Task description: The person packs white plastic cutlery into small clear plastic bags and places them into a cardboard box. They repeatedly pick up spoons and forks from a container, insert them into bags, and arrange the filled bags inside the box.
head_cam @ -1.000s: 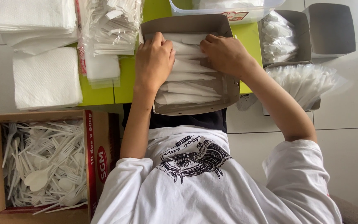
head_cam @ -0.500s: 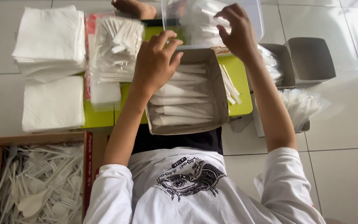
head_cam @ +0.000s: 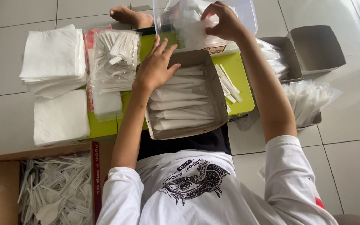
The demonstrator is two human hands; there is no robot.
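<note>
The shallow brown cardboard tray (head_cam: 213, 104) lies straight in front of the person, half on the low lime-green tabletop (head_cam: 240, 83) and half over the lap, so both hands can reach it without leaning. It holds a neat row of white paper-wrapped cutlery packets (head_cam: 180, 104), lying crosswise and stacked from the far end to the near end.

The left hand (head_cam: 155, 66) rests at the tray's far left corner, palm down, fingers spread and straight; its grip is open and holds nothing, and it seems to steady the tray and press the top packets flat. The left forearm runs straight up from the body along the tray's left wall.

The right hand (head_cam: 226, 23) reaches further out, arm nearly straight, into the clear plastic tub (head_cam: 246, 16) standing just beyond the tray. Its fingers curl in a pinch on a crinkled white plastic-wrapped bundle (head_cam: 192, 27) inside the tub, so this grip is closed on the bundle.

Supplies sit within arm's length: stacks of white paper napkins (head_cam: 55, 62) on the left, a clear bag of small white sachets (head_cam: 113, 58) beside them, and an open cardboard box of loose white plastic forks and spoons (head_cam: 55, 191) by the left knee.
</note>
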